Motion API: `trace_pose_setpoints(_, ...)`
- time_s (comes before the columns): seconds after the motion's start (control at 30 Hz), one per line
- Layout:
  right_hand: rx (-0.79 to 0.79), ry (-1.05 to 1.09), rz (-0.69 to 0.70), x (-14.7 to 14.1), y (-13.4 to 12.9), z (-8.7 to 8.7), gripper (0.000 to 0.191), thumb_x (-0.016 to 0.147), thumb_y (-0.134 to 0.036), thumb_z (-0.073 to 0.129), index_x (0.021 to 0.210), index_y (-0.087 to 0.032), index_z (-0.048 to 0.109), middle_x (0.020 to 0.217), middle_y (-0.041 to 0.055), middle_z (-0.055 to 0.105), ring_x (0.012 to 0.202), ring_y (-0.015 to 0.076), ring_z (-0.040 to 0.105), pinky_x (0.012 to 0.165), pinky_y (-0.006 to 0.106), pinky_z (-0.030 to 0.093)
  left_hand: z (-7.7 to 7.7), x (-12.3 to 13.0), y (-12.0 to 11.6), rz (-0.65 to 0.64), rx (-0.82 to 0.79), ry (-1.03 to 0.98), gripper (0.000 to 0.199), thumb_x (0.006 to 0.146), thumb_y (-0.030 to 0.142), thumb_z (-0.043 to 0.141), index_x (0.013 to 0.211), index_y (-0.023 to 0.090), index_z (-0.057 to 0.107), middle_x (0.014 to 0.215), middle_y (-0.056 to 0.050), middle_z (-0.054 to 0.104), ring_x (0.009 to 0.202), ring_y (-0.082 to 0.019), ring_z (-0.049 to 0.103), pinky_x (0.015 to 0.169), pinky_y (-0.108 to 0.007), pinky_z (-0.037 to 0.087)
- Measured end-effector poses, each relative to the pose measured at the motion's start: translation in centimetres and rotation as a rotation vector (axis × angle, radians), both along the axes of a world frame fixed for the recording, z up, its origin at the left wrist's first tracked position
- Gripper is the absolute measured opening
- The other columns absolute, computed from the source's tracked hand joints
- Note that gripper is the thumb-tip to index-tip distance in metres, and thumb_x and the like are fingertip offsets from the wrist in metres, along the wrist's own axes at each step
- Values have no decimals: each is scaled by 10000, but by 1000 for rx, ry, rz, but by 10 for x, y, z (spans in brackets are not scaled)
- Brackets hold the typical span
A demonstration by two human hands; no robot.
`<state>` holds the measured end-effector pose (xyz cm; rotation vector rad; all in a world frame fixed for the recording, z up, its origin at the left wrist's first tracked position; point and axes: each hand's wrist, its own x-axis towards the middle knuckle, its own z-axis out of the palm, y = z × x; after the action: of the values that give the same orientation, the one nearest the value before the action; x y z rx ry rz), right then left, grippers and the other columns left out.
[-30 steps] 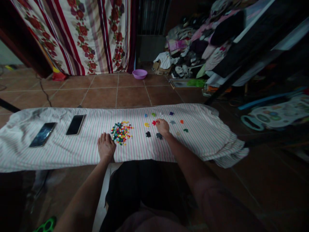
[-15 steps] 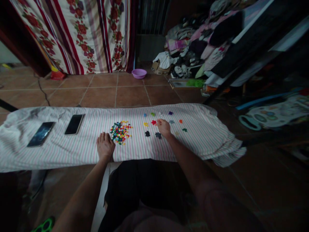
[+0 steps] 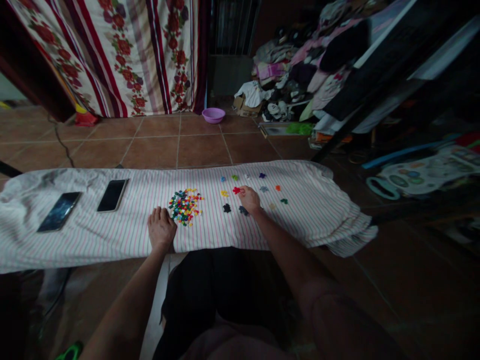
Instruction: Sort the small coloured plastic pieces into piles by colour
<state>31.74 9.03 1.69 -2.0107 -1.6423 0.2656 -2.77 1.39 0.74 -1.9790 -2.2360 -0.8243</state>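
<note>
My left hand [image 3: 162, 229] lies flat on the striped cloth [image 3: 131, 235], fingers stretched out, at the left edge of a mixed pile of small coloured plastic pieces [image 3: 184, 206]. The fingers of my right hand [image 3: 249, 199] are pinched together at a small red cluster [image 3: 236, 190]; what is between the fingertips is too small to make out. Around it sit single-colour clusters: yellow [image 3: 224, 193], black [image 3: 227, 208], dark grey [image 3: 243, 211], light blue [image 3: 223, 179], lime green [image 3: 234, 177], white [image 3: 246, 176], purple [image 3: 262, 175], grey [image 3: 264, 189], orange [image 3: 278, 188], dark green [image 3: 284, 201] and beige [image 3: 272, 206].
Two phones [image 3: 60, 212] [image 3: 112, 195] lie on the cloth's left part. Beyond the table, a purple basin [image 3: 213, 116] stands on the tiled floor before a flowered curtain [image 3: 123, 60]. A heap of clothes [image 3: 292, 75] lies at the back right.
My right hand's pinched fingers have shifted slightly left, closer to the red cluster. My left hand has stayed beside the mixed pile. The whole view has shifted a little.
</note>
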Motion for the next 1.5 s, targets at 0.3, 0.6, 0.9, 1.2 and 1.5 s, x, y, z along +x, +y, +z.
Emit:
trace_pose_setpoints(0.3,-60,-18,-14,-1,-1,0,280,857,-109,511,1084,-176,662,1050,69,714,933,164,648,835,262,476,1,-1,0,-6,-21,31,388,880,217,391,1182,103,604,1352,-216,578,1337,-318,483,1123,-499,340)
trace_pose_setpoints(0.6,-46,-34,-33,-2,-4,3,310,850,-114,525,1124,-198,643,1084,80,708,1008,195,638,863,278,477,4,0,-1,-9,-30,27,397,885,219,377,1189,92,598,1360,-230,564,1341,-320,472,1132,-505,332)
trace_pose_setpoints(0.9,15,-50,-59,7,-4,9,386,829,-76,466,1151,-179,651,1072,106,695,999,210,630,898,304,477,5,1,-2,-12,-12,5,381,880,221,387,1172,104,603,1342,-219,577,1335,-316,476,1131,-497,329)
trace_pose_setpoints(1.2,38,-44,-36,19,-10,11,433,788,-50,442,1148,-160,656,1082,111,687,1012,214,617,911,313,479,6,1,-2,-11,-7,27,365,895,226,370,1150,112,605,1328,-216,583,1317,-320,490,1109,-503,348)
trace_pose_setpoints(1.5,81,-30,-68,33,-19,12,419,750,-58,461,1078,-194,684,1026,91,684,975,223,612,891,321,491,4,1,-1,-16,-13,0,366,872,217,402,1168,133,601,1349,-199,571,1332,-310,470,1120,-508,336)
